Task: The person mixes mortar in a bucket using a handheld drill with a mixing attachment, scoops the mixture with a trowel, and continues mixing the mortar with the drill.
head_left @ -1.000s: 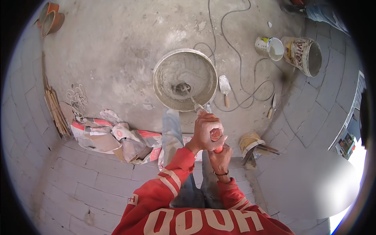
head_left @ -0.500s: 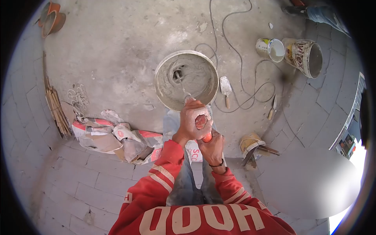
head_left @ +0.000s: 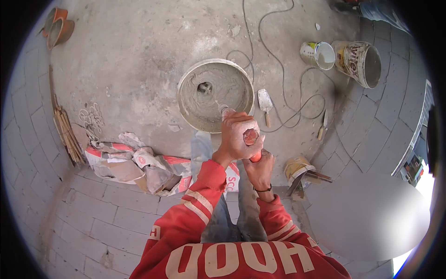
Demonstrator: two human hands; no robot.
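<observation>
A round bucket point(head_left: 180, 111) of wet grey mortar point(head_left: 232, 88) stands on the floor in front of me. An electric mixing drill point(head_left: 251, 136) slants over its near rim, mostly hidden by my hands; red and orange parts of its body show. Its shaft point(head_left: 224, 108) runs down into the mortar, where a hollow point(head_left: 204, 88) has formed around the paddle. My left hand point(head_left: 238, 135), dusted with mortar, is wrapped round the drill's body. Just below and to the right, my right hand point(head_left: 260, 171) is closed round the orange part, which looks like its handle.
Right of the bucket lie a trowel point(head_left: 265, 103), a looping cable point(head_left: 283, 74) and another trowel point(head_left: 323, 125). Two buckets point(head_left: 318, 55) point(head_left: 355, 65) lie farther right. Torn bags point(head_left: 139, 165) and sticks point(head_left: 66, 135) line the left wall. Another person's leg point(head_left: 383, 13) shows top right.
Both hands and the drill body have shifted right relative to the bucket, so the drill leans more. The whole view has slid slightly, with the bucket now farther left in it.
</observation>
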